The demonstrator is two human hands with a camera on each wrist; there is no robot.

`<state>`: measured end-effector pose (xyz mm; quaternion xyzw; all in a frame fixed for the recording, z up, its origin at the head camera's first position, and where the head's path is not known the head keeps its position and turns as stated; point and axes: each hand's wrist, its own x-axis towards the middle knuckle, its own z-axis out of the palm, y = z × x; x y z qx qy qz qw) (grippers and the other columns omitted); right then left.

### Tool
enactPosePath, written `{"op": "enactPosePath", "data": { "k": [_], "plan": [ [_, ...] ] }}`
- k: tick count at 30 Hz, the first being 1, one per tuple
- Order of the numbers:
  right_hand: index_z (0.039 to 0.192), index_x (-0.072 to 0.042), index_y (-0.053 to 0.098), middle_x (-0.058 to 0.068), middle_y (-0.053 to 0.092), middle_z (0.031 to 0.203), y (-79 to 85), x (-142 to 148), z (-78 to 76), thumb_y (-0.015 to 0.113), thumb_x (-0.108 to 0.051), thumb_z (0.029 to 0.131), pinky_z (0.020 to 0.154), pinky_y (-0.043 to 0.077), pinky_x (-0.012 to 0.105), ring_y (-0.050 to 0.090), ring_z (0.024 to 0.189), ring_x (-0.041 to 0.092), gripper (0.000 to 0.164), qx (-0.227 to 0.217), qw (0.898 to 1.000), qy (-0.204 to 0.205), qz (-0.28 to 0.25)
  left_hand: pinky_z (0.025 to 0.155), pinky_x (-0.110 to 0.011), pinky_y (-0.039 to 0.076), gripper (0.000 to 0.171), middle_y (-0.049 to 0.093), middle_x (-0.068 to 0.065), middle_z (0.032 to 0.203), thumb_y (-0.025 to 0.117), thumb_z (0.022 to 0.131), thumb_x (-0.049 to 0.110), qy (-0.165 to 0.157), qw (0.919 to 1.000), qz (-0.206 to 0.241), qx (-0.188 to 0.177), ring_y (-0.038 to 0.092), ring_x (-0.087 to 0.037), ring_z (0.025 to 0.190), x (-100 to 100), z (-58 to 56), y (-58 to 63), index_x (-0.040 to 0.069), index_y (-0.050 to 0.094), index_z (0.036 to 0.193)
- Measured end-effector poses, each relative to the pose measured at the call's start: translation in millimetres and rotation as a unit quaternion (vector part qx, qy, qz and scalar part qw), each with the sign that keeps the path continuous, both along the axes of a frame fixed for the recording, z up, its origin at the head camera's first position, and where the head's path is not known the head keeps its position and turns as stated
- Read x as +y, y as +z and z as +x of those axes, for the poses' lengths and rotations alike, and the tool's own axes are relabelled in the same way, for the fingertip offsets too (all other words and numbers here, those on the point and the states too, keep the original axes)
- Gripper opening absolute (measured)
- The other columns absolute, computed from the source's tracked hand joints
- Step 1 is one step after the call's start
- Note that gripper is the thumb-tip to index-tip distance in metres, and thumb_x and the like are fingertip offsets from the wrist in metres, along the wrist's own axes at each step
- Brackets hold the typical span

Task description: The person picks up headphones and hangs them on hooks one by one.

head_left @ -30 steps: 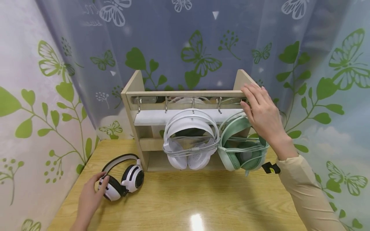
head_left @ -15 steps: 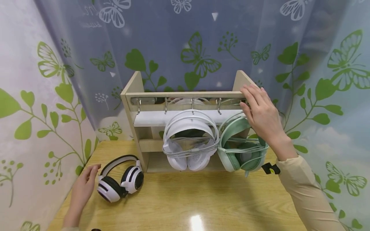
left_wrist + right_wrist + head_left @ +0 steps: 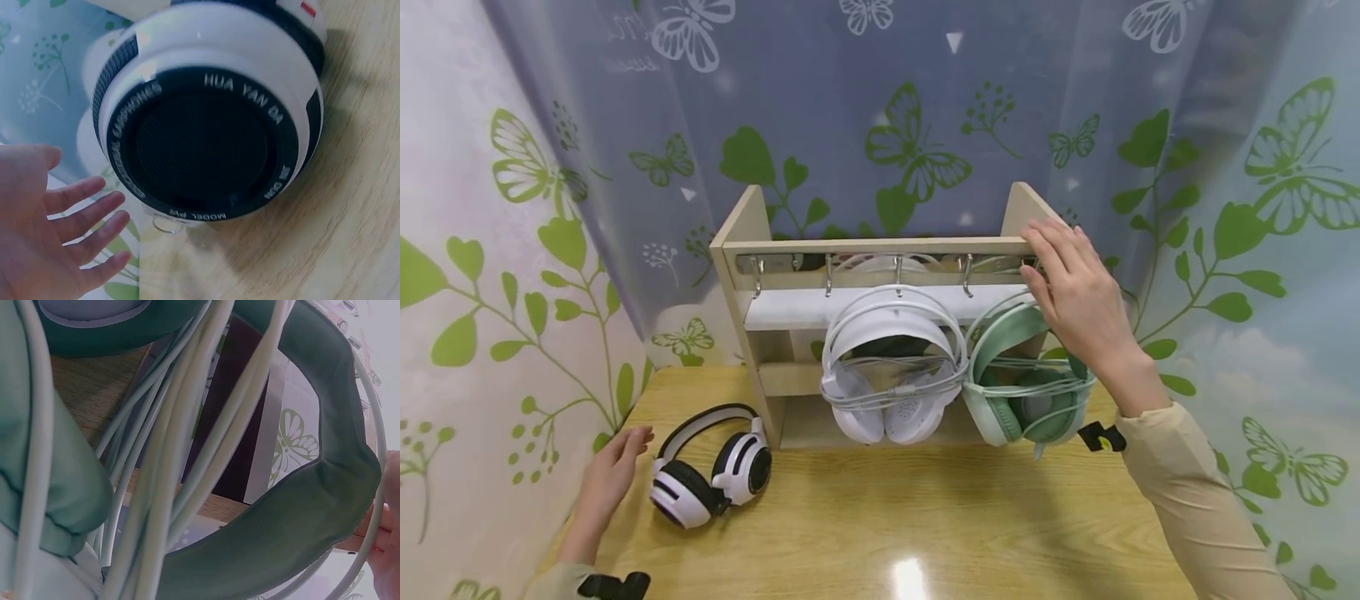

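Note:
White-and-black headphones (image 3: 711,467) lie on the wooden table at the left, one earcup facing the left wrist view. My left hand (image 3: 613,467) is just left of them, apart from the earcup, its fingers loosely spread and nothing in them. A wooden rack (image 3: 880,247) with metal hooks stands at the back. My right hand (image 3: 1078,300) rests on the right end of its top rail, fingers reaching over the edge and thumb at the front. Below that hand hang green headphones (image 3: 1011,333) with their cable wound round them. White headphones (image 3: 891,325) hang from a middle hook.
The rack carries a white shelf (image 3: 786,307) behind the hooks. Two hooks (image 3: 757,277) on the left and one right of the white headphones bear nothing. Patterned curtains (image 3: 820,125) enclose the table (image 3: 865,517) at the back and sides.
My left hand has let go of the white-and-black headphones' earcup and drawn away to the left. The headphones stay on the table. My right hand keeps its place on the rack.

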<state>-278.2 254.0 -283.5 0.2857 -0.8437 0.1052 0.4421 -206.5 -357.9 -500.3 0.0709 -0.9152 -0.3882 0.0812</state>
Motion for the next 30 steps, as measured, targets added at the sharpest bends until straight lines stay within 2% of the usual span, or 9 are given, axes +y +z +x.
{"op": "enactPosePath", "data": {
  "k": [6, 8, 11, 14, 18, 21, 23, 26, 30],
  "plan": [
    [0.147, -0.004, 0.051, 0.018, 0.051, 0.150, -0.4, 0.4, -0.2, 0.043, -0.035, 0.109, 0.123, 0.024, 0.048, 0.042, 0.143, 0.035, 0.050, 0.000, 1.000, -0.001, 0.002, 0.105, -0.057, 0.041, 0.069, 0.046, -0.037, 0.144, 0.021, 0.111, 0.044, -0.026, 0.9969, 0.047, -0.057, 0.048, -0.052, 0.130, -3.5, -11.4, -9.5, -0.013, 0.038, 0.146],
    [0.147, -0.004, 0.051, 0.018, 0.051, 0.150, -0.4, 0.5, -0.2, 0.043, -0.036, 0.109, 0.123, 0.024, 0.048, 0.042, 0.143, 0.035, 0.050, 0.000, 1.000, -0.001, 0.002, 0.104, -0.050, 0.044, 0.068, 0.044, -0.039, 0.145, 0.023, 0.111, 0.042, -0.029, 0.9956, 0.056, -0.069, 0.047, -0.052, 0.131, -3.6, -15.8, -12.2, -0.015, 0.037, 0.146],
    [0.147, -0.004, 0.051, 0.018, 0.051, 0.150, -0.2, 0.4, -0.1, 0.044, -0.035, 0.109, 0.123, 0.024, 0.049, 0.042, 0.143, 0.035, 0.049, 0.000, 1.000, -0.002, 0.002, 0.091, -0.030, 0.050, 0.064, 0.046, -0.039, 0.143, 0.029, 0.111, 0.038, -0.020, 0.9952, 0.058, -0.076, 0.052, -0.049, 0.127, -3.7, -21.5, -16.2, -0.016, 0.040, 0.144],
    [0.146, -0.004, 0.051, 0.018, 0.051, 0.149, 0.0, 0.3, 0.1, 0.045, -0.035, 0.109, 0.123, 0.023, 0.048, 0.042, 0.143, 0.034, 0.049, 0.000, 1.000, -0.002, 0.002, 0.075, -0.018, 0.048, 0.060, 0.051, -0.038, 0.138, 0.035, 0.111, 0.035, -0.008, 0.9956, 0.051, -0.078, 0.062, -0.036, 0.110, -5.5, -25.6, -19.8, -0.015, 0.044, 0.142],
    [0.146, -0.003, 0.051, 0.018, 0.052, 0.149, 0.6, 0.3, 0.5, 0.043, -0.036, 0.110, 0.123, 0.023, 0.046, 0.043, 0.142, 0.035, 0.050, 0.002, 1.000, -0.001, 0.002, 0.069, -0.021, 0.050, 0.055, 0.058, -0.037, 0.125, 0.043, 0.109, 0.030, -0.004, 0.9946, 0.059, -0.085, 0.059, -0.011, 0.087, -8.8, -29.2, -24.1, -0.016, 0.045, 0.139],
    [0.146, -0.003, 0.051, 0.018, 0.052, 0.149, 0.8, 0.3, 0.6, 0.041, -0.038, 0.110, 0.124, 0.023, 0.046, 0.043, 0.142, 0.035, 0.051, 0.002, 1.000, -0.001, 0.004, 0.067, -0.022, 0.053, 0.053, 0.060, -0.037, 0.121, 0.048, 0.107, 0.026, -0.010, 0.9927, 0.076, -0.094, 0.057, -0.005, 0.081, -10.5, -31.1, -26.1, -0.018, 0.046, 0.137],
    [0.146, -0.003, 0.051, 0.018, 0.052, 0.149, 0.7, 0.4, 0.5, 0.040, -0.038, 0.110, 0.124, 0.022, 0.046, 0.043, 0.142, 0.035, 0.052, 0.000, 1.000, -0.001, 0.005, 0.068, -0.022, 0.055, 0.053, 0.059, -0.038, 0.124, 0.052, 0.106, 0.024, -0.018, 0.9923, 0.073, -0.098, 0.060, -0.008, 0.085, -11.0, -32.4, -26.1, -0.019, 0.047, 0.136],
    [0.147, -0.003, 0.051, 0.018, 0.051, 0.149, 0.3, 0.7, 0.4, 0.041, -0.037, 0.110, 0.124, 0.022, 0.046, 0.042, 0.143, 0.035, 0.051, -0.003, 1.000, -0.003, 0.006, 0.072, -0.026, 0.057, 0.053, 0.055, -0.040, 0.130, 0.055, 0.105, 0.024, -0.030, 0.9929, 0.045, -0.106, 0.066, -0.023, 0.095, -10.7, -34.4, -24.2, -0.020, 0.049, 0.134],
    [0.147, -0.003, 0.050, 0.018, 0.051, 0.149, -0.1, 1.1, 0.5, 0.046, -0.032, 0.109, 0.124, 0.021, 0.045, 0.042, 0.143, 0.035, 0.048, -0.007, 1.000, -0.005, 0.007, 0.080, -0.038, 0.058, 0.051, 0.052, -0.041, 0.134, 0.056, 0.103, 0.021, -0.043, 0.9924, 0.006, -0.115, 0.060, -0.045, 0.111, -9.4, -37.5, -21.4, -0.020, 0.050, 0.133]
  ]
}}
